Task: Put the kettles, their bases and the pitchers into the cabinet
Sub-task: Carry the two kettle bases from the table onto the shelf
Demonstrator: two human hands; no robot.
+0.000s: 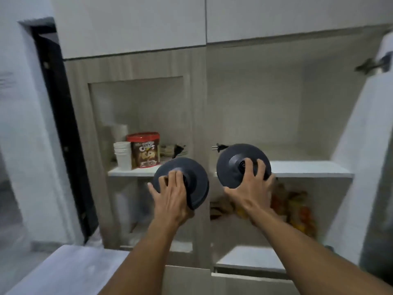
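Note:
I hold two round dark grey kettle bases up in front of the open cabinet. My left hand (170,192) grips the left base (193,177), tilted on edge before the post between the two compartments. My right hand (253,184) grips the right base (231,165) at the front lip of the white shelf (308,170) in the right compartment. Its black plug (218,147) sticks out to the left above the base. No kettle or pitcher is in view.
The left compartment shelf holds a red-lidded chocolate cereal tub (145,150), stacked white cups (123,154) and a crumpled packet (174,150). Colourful packets (297,209) lie under the right shelf. An open white cabinet door (361,145) stands at the right; a white counter (63,271) lies lower left.

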